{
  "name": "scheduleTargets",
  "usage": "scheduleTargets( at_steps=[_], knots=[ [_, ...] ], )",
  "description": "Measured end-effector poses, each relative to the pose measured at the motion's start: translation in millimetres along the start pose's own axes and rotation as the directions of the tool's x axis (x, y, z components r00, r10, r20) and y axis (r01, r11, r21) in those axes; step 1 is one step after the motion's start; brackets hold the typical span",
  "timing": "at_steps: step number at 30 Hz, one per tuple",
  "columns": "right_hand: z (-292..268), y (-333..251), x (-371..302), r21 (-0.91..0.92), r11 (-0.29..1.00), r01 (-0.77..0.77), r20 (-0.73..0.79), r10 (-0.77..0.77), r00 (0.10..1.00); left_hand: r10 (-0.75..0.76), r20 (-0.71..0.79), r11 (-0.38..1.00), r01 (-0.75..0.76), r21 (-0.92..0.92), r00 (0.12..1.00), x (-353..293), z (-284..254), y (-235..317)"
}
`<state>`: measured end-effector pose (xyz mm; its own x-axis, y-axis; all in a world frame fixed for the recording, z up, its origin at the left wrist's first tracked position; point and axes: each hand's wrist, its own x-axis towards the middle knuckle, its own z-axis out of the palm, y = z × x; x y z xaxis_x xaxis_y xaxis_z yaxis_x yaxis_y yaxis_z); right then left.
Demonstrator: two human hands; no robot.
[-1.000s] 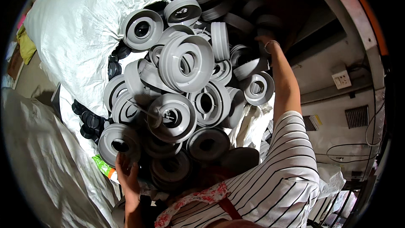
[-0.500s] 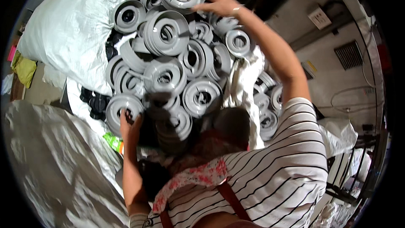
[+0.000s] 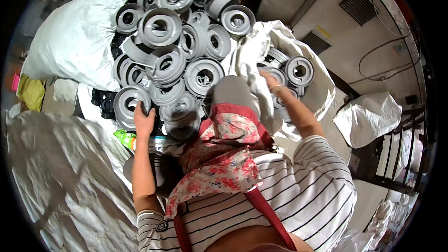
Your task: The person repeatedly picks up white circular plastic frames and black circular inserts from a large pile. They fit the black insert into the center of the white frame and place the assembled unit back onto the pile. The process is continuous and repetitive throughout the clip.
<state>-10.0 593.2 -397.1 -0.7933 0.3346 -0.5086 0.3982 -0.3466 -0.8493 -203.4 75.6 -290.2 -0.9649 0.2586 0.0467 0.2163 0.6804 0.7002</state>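
Note:
A heap of grey plastic rings (image 3: 159,28), round and flanged with a hole in the middle, lies in front of me. At its near left edge, my left hand (image 3: 145,120) has its fingers closed on the right side of one grey ring (image 3: 122,120). My right hand (image 3: 272,82), smeared by motion, is over an open white sack (image 3: 326,81) on the right. More grey rings lie in the sack, one of them a dark-rimmed ring (image 3: 299,71) beyond my hand. My right fingers are blurred, and whether they hold anything is unclear.
A bulging white sack (image 3: 74,37) stands at the far left of the heap. Small black parts (image 3: 106,105) lie beside my left hand. Crumpled silvery sheeting (image 3: 60,172) covers the near left. Another white bag (image 3: 368,116) and a dark rack (image 3: 396,158) are at the right.
My right hand has come from the ring at the far end of the heap back to the right-hand sack. My left hand stays at the same ring. The view has shifted toward the right.

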Motion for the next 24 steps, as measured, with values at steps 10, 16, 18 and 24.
scheduleTargets(
  at_steps=[10, 16, 18, 24],
  knots=[
    [-8.2, -86.3, -16.9, -0.744, 0.631, 0.220, -0.218, -0.540, 0.813, -0.103, -0.238, 0.990, 0.077, -0.116, 0.966, -25.1, -37.7, -25.4],
    [-172.2, -136.0, -26.7, -0.834, 0.030, -0.551, -0.353, -0.797, 0.490, 0.101, 0.214, 0.914, -0.006, -0.405, 0.972, 23.8, 25.1, 169.7],
    [-166.3, -146.9, -22.7, -0.736, 0.232, -0.636, -0.674, -0.342, 0.655, 0.109, 0.576, 0.741, 0.320, -0.591, 0.810, 47.8, 76.0, 196.3],
    [-199.9, -66.5, -24.5, -0.771, 0.324, -0.548, -0.637, -0.406, 0.656, 0.308, 0.692, 0.945, -0.292, -0.146, 0.652, 86.2, 204.2, 232.8]
  ],
)
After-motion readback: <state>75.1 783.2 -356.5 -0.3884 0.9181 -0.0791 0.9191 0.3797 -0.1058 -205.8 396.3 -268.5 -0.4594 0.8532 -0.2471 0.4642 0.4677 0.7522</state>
